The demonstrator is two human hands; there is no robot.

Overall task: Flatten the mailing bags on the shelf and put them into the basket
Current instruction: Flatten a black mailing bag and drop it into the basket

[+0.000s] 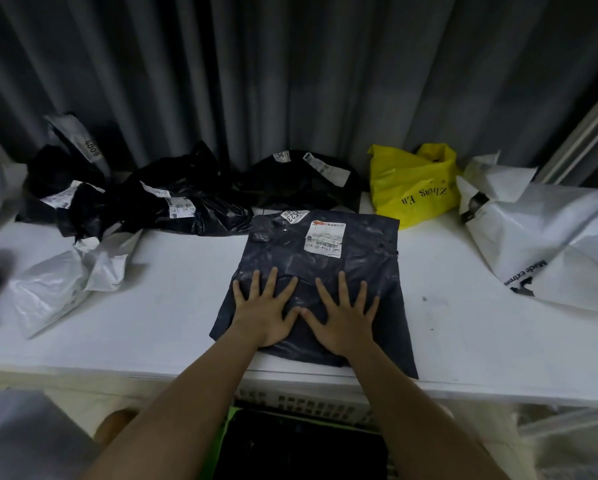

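Both hands, left hand (263, 311) and right hand (344, 315), press flat, fingers spread, on the dark mailing bag (320, 271); yellow bag (413, 183) reads "Zhong".

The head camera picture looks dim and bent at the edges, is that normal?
Head view: dim light, dark curtain; the wide lens bows the shelf edge; far left blurs; both hands, left hand and right hand, stay sharp on the dark bag.

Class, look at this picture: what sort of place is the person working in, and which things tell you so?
Probably a parcel-sorting or storage corner: used mailing bags with shipping labels lie on a white shelf, and a slatted basket sits below.
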